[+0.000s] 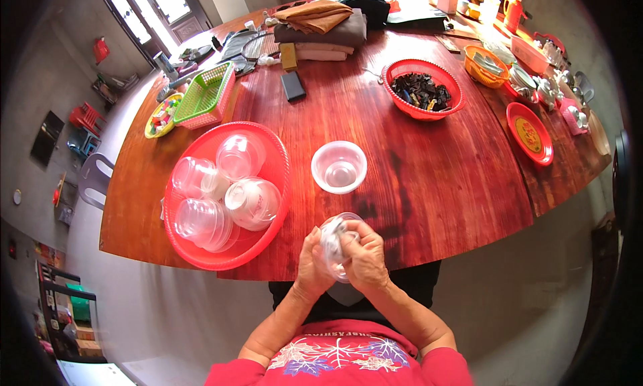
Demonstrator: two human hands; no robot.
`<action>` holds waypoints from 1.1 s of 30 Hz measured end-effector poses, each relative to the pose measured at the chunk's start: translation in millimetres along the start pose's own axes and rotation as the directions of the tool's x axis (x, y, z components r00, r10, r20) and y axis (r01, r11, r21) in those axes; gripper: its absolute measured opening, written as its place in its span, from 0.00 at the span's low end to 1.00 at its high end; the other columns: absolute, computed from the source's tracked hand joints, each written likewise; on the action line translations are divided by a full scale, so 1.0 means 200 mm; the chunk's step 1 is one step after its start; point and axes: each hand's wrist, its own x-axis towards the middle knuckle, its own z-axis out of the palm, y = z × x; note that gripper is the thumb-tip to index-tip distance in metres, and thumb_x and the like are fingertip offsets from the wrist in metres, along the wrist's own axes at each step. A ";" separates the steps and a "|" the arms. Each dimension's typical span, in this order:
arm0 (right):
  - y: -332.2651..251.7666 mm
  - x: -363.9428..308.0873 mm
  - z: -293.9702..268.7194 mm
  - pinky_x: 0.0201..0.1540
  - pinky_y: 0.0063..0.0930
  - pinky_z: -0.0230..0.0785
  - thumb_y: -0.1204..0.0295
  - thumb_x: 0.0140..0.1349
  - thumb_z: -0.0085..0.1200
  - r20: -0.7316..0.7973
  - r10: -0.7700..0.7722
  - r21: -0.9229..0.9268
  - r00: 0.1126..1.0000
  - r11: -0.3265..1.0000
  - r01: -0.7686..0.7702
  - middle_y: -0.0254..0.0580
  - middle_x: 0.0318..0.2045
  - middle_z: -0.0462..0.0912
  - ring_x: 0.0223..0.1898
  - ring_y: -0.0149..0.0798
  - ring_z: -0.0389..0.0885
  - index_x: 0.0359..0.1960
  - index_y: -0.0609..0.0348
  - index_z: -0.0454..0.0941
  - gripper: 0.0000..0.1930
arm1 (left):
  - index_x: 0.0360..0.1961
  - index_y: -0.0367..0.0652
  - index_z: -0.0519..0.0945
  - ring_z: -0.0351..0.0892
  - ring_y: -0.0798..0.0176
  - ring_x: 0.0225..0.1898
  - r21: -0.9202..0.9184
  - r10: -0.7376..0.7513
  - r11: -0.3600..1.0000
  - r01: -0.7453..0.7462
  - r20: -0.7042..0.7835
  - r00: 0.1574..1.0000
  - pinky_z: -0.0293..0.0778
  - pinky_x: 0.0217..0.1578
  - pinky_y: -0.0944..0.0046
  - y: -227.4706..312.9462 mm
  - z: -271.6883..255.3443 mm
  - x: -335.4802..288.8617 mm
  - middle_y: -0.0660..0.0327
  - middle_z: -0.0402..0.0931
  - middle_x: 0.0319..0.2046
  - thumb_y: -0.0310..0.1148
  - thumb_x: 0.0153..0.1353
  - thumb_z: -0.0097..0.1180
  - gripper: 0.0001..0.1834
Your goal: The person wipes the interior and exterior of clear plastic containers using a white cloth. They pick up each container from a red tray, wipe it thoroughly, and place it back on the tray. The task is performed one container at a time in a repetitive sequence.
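Note:
Close to the table's near edge, my left hand is wrapped round the side of a clear plastic bowl, which is tilted. My right hand reaches into it, fingers closed on a crumpled white cloth or tissue; which of the two I cannot tell. Just beyond my hands another clear plastic bowl stands upright on the table. To the left, a large round red tray bears several stacks of clear plastic bowls lying tipped or upside down.
The wooden table has a curved near edge. A red basket of dark scraps stands at far right, with a red plate beyond it. A green basket, a dark phone-like box and folded cloths lie at the back left.

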 end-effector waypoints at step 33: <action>-0.35 -0.02 -0.05 0.48 0.35 0.71 0.86 0.49 0.59 0.611 -0.351 -0.615 0.709 0.354 0.705 0.44 0.42 0.75 0.47 0.45 0.76 0.41 0.59 0.80 0.16 | 0.60 0.43 0.66 0.73 0.54 0.54 0.083 -0.086 0.993 0.089 -0.042 0.995 0.71 0.56 0.50 0.03 0.08 0.00 0.55 0.71 0.54 0.50 0.66 0.46 0.28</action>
